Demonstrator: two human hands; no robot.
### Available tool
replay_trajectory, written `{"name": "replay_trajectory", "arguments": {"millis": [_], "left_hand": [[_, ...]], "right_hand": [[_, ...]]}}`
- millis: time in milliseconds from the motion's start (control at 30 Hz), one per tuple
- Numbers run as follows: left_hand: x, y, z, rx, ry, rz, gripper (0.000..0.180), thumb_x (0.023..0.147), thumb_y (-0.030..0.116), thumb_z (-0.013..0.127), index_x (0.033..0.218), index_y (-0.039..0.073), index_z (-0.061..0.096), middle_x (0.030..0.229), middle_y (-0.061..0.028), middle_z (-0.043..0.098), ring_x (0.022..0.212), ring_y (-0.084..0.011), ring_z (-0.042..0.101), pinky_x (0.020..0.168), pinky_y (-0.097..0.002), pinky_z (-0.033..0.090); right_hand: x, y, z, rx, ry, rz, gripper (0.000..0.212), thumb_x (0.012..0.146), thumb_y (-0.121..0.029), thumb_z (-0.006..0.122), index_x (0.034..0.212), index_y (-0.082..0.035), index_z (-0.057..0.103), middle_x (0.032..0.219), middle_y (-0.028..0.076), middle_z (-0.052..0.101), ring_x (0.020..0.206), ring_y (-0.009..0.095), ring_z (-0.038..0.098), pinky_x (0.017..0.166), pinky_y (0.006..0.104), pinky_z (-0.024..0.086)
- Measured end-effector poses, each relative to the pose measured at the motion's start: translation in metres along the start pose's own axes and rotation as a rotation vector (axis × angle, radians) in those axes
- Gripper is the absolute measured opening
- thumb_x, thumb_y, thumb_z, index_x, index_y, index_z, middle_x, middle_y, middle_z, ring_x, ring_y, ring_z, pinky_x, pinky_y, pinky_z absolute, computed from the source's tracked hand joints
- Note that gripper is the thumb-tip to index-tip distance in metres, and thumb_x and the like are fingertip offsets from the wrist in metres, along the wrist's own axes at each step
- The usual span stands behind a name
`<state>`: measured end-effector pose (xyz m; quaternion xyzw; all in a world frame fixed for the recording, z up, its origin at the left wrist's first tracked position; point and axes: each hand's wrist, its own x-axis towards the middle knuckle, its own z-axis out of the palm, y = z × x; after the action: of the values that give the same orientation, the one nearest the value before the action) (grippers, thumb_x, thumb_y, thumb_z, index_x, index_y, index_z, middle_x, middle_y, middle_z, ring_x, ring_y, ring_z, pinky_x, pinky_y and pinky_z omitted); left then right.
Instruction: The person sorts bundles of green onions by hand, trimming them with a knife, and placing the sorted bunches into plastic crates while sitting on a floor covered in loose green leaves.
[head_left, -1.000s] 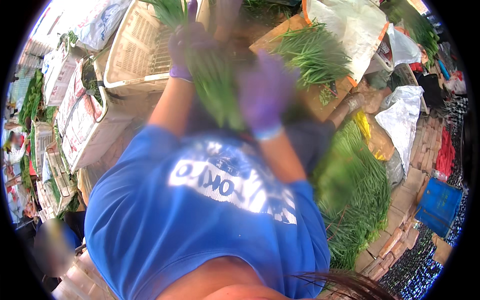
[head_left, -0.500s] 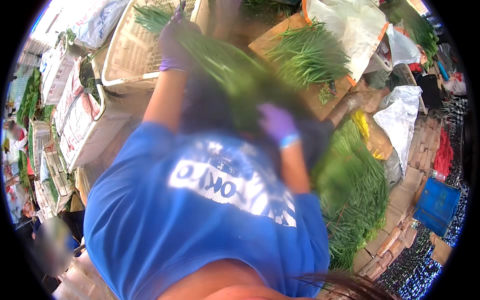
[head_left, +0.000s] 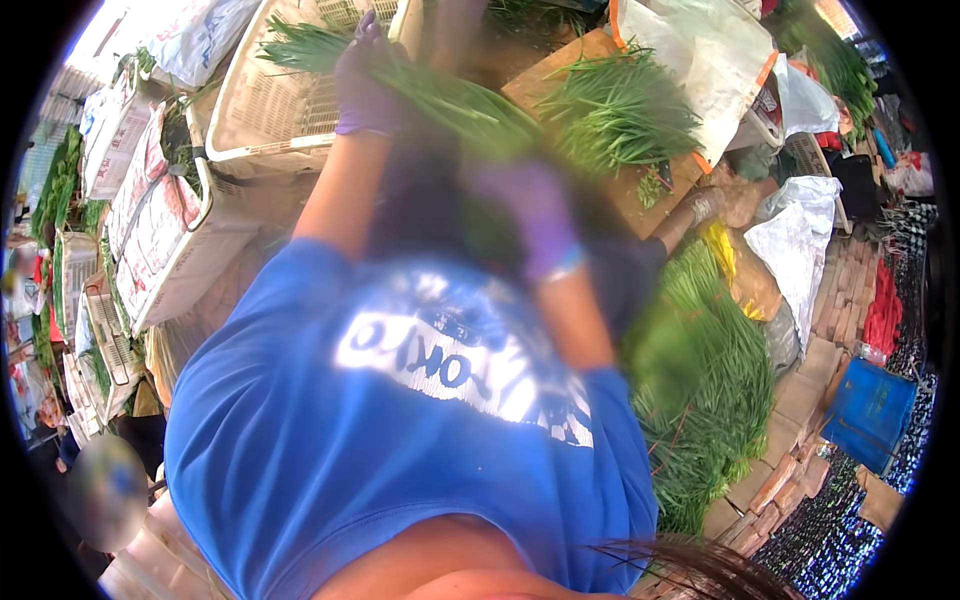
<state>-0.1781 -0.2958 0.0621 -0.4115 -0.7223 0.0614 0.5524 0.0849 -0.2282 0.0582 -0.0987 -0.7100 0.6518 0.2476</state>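
Observation:
A long bunch of green chives (head_left: 465, 108) is gripped by my left hand (head_left: 365, 88), which wears a purple glove. The bunch slants from upper left down toward the middle, with one end over a cream plastic crate (head_left: 262, 152). My right hand (head_left: 540, 210), gloved in purple too, is below the bunch's lower right part. Motion smears its fingers, and whether it touches the stems is unclear. Right of it, another heap of chives (head_left: 625, 112) lies on a brown board (head_left: 545, 82).
A large pile of chives (head_left: 700, 390) lies by my right side. White-covered crates (head_left: 165, 240) stand at the left. White sheeting (head_left: 700, 55) lies at the upper right, and a blue container (head_left: 870, 412) stands at the far right.
My right hand has moved up and left, nearer the bunch. My left hand has shifted slightly right and still grips the chives.

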Motion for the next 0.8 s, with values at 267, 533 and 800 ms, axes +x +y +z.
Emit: {"name": "replay_trajectory", "arguments": {"millis": [267,533,800], "left_hand": [[-0.004,-0.011,0.007,-0.09,0.053,-0.123,0.026,0.082,0.005,0.04,0.102,0.001,0.055,0.081,-0.0035,0.06,0.063,-0.0122,0.057,0.066,-0.0295,0.048],[-0.008,0.045,0.05,-0.415,0.278,-0.268,0.013,0.085,0.003,0.043,0.098,0.003,0.047,0.083,-0.0098,0.057,0.064,-0.0164,0.055,0.056,-0.0228,0.05],[-0.035,0.084,0.081,-0.509,0.068,-0.479,0.014,0.083,-0.001,0.044,0.096,0.003,0.046,0.08,-0.0103,0.056,0.06,-0.0166,0.053,0.053,-0.0227,0.049]], "right_hand": [[-0.042,0.03,-0.067,-0.291,-0.18,0.325,0.061,0.07,-0.01,0.066,0.124,-0.002,0.04,0.124,0.012,0.045,0.115,0.022,0.042,0.096,0.0296,0.031],[-0.011,0.001,-0.051,-0.147,0.172,0.136,0.079,0.065,-0.005,0.071,0.131,0.0,0.027,0.13,0.015,0.035,0.123,0.021,0.031,0.1,0.0314,0.026],[0.008,0.047,-0.02,0.439,-0.019,0.297,0.028,0.082,-0.021,0.055,0.104,-0.003,0.053,0.096,0.009,0.06,0.082,0.014,0.057,0.071,0.0239,0.043]]}}
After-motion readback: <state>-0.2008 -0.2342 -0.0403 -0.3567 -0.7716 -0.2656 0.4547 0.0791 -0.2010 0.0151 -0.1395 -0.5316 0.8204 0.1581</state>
